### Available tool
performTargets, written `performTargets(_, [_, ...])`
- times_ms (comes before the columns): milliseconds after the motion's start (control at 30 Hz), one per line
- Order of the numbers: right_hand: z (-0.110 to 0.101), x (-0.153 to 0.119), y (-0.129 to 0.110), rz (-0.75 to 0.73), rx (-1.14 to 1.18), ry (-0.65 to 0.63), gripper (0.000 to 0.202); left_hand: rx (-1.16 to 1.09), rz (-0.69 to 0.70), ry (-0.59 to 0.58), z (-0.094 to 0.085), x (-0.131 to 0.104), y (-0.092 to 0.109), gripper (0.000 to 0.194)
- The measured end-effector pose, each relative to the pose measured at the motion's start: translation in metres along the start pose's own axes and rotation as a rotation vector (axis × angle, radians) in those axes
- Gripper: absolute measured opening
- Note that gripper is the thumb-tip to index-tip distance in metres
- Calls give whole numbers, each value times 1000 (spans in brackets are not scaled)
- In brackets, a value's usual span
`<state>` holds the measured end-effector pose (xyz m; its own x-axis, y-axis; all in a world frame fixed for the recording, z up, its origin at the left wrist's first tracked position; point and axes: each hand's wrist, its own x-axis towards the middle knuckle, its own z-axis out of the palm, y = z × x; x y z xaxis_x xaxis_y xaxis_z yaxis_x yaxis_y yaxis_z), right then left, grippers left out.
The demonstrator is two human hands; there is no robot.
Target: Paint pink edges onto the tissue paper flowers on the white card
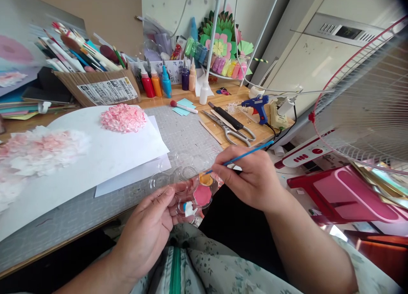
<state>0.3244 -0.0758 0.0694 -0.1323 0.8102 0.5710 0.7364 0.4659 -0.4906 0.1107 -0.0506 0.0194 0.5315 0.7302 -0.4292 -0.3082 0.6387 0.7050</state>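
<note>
My left hand (156, 215) grips a clear plastic paint palette (183, 175) from its near left side, over the table's front edge. Round wells in it hold yellow-orange paint (206, 180), pink paint (203, 195) and white paint (190, 209) with a touch of blue. Pinched in my right hand (247, 175) is a thin blue paintbrush (251, 151). Its tip is down at the yellow-orange well. To the left, pink petal-like clusters (123, 118) and paler ones (47, 149) lie on large white paper (105, 158).
Scissors (228, 130), a black-handled tool (226, 117) and a blue glue gun (256, 108) lie beyond my right hand. Paint bottles (156, 82) and a cardboard box of brushes and pens (102, 87) line the back. A fan (366, 89) stands at the right, above a pink stool (347, 192).
</note>
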Motion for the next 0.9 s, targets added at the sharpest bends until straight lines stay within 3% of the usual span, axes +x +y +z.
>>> performTargets(900, [-3,-1,1,16,49,-38,12,18,5,12,1,-1,0,20])
